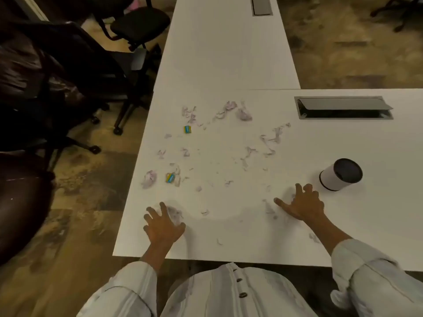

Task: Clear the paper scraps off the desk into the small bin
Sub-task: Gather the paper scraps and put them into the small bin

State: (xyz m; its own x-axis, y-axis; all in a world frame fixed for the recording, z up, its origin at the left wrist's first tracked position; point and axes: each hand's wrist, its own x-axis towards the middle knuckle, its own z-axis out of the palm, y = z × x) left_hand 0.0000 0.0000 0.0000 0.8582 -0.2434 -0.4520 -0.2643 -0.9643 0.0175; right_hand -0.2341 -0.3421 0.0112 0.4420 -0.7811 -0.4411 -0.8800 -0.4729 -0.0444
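Observation:
Several torn pale paper scraps lie scattered over the white desk, with two small yellow-and-blue bits among them. A crumpled ball sits near the desk's left edge. The small white bin with a dark inside lies on its side at the right, mouth toward me. My left hand rests with fingers spread over a crumpled scrap near the front edge. My right hand is spread flat on the desk just left of the bin, scraps beside it.
A cable hatch with its lid raised sits at the desk's back right. A second white desk joins at the back. Black office chairs stand on the floor to the left. The desk's front edge is close to my body.

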